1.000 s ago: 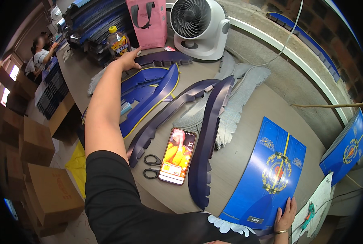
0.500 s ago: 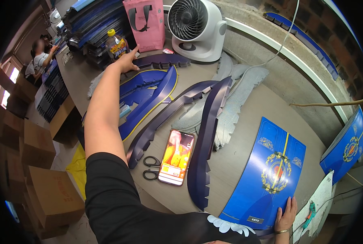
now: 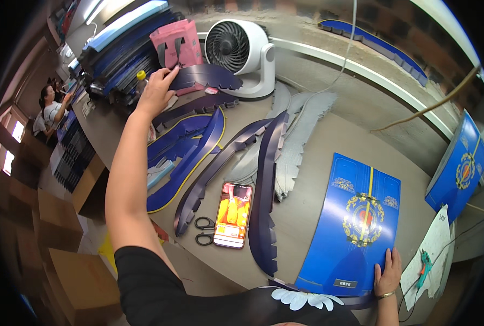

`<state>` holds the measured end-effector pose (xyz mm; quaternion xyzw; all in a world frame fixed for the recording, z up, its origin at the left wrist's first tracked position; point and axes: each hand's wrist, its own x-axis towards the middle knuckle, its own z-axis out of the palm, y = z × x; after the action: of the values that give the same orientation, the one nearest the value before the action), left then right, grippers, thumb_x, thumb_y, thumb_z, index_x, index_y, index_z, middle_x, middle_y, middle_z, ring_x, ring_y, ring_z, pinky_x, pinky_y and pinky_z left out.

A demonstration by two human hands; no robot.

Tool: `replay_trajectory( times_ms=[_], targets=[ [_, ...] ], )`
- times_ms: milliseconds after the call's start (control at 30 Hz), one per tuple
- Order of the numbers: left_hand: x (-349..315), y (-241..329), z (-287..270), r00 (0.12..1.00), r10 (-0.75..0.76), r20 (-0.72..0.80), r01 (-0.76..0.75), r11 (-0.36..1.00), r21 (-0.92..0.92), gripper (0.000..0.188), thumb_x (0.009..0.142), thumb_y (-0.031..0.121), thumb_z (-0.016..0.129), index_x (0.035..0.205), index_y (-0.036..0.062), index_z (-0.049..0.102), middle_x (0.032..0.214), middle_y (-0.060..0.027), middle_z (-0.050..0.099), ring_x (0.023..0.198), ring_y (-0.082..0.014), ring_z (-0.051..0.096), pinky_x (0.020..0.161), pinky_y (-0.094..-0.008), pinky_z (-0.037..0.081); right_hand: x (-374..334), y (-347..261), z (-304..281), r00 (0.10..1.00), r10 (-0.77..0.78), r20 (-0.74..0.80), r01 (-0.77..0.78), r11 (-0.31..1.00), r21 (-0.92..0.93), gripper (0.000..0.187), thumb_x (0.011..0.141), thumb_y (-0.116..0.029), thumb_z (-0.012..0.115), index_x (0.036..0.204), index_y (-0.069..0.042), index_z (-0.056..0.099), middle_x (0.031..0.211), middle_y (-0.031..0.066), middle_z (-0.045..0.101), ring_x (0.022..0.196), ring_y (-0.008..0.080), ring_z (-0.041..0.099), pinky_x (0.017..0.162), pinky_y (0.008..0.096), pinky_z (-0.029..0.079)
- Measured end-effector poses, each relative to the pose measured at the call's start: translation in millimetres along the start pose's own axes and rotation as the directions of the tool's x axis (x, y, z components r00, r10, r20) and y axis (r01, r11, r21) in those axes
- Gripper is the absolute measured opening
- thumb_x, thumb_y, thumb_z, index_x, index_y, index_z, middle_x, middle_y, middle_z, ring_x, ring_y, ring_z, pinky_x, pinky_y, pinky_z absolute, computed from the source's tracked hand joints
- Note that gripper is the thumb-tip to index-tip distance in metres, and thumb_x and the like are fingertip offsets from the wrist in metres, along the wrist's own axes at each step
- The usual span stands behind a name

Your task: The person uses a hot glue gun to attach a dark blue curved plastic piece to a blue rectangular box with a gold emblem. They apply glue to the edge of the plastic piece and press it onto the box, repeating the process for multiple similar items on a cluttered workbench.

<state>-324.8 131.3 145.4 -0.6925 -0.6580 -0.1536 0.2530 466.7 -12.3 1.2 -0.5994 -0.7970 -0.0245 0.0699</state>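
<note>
A curved, dark navy strip (image 3: pixel 206 76), notched along its lower edge, is held raised over the far left part of a grey-brown surface (image 3: pixel 301 217). Nearer, at right, a glossy bright-blue panel (image 3: pixel 342 231) lies face up, a yellow stripe running from its far edge into a round gold emblem, with a small dark label near its closest edge.

We see a grey counter (image 3: pixel 356 136) along a grey wall (image 3: pixel 405 136), white rail (image 3: pixel 329 57) on it, brick (image 3: pixel 394 32) higher up. Bright window (image 3: pixel 17 131) far left, lit tube light (image 3: pixel 93 9) upper left, pale floor (image 3: pixel 92 233) lower left.
</note>
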Motion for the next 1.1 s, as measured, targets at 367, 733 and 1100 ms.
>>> replay_trajectory(
  times_ms=[367,733,1100],
  targets=[
    [3,221,-138,0.947,0.297,0.123,-0.242,0.912,-0.332,0.065,0.081,0.009,0.075,0.142,0.0050,0.052,0.121,-0.0190,0.054,0.113,-0.0355,0.054,0.100,-0.0417,0.044,20,-12,-30,0.995,0.008,-0.095,0.001,0.996,0.087,0.075,0.079,-0.025,0.077,0.144,-0.003,0.046,0.149,0.0278,0.040,0.136,0.0465,0.040,0.113,0.0512,0.034],
    [-29,468,-72,0.255,0.830,0.497,0.311,0.416,-0.854,0.066,0.093,0.040,0.070,0.143,0.0010,0.050,0.132,-0.0204,0.060,0.122,-0.0341,0.057,0.103,-0.0381,0.044,50,-85,-85,0.937,-0.348,0.017,0.347,0.937,0.051,0.019,0.088,-0.024,0.065,0.103,-0.015,0.071,0.096,0.0118,0.072,0.096,0.0300,0.068,0.094,0.0474,0.048],
    [-73,490,-32,0.641,0.616,0.458,-0.460,0.786,-0.413,0.036,0.092,0.027,0.065,0.124,0.0089,0.065,0.105,-0.0117,0.070,0.102,-0.0321,0.065,0.089,-0.0433,0.048,82,-3,-59,0.857,-0.361,0.367,0.370,0.928,0.049,0.020,0.092,-0.027,0.063,0.093,-0.009,0.072,0.087,0.0154,0.072,0.088,0.0356,0.069,0.077,0.0473,0.054]
  ],
)
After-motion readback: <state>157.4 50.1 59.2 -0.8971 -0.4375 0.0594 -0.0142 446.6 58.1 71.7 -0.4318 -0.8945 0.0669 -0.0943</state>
